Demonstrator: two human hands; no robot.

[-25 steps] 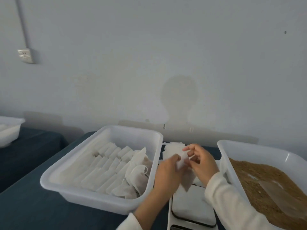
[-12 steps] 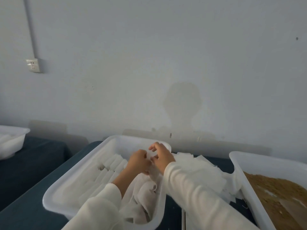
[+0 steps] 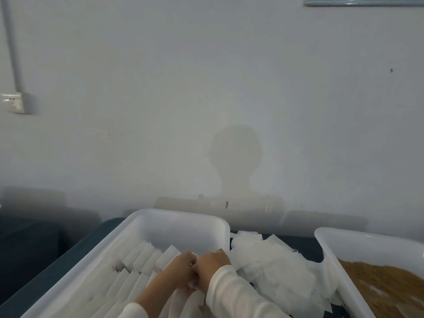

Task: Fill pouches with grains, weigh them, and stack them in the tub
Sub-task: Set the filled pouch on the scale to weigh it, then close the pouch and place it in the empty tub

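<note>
Together, both hands' grip (image 3: 195, 269) on pouch (image 3: 192, 297)

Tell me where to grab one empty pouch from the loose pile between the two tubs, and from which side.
Pinch a free corner of a top sheet on the loose pile of empty pouches, coming from above and the near side. The sheets lie flat and overlapping, so probably only raised edges give purchase. The stacking tub and grain tub wall both sides.

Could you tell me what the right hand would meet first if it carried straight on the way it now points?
Probably the far wall of the white tub, just beyond the right hand; depth is unclear.
</note>
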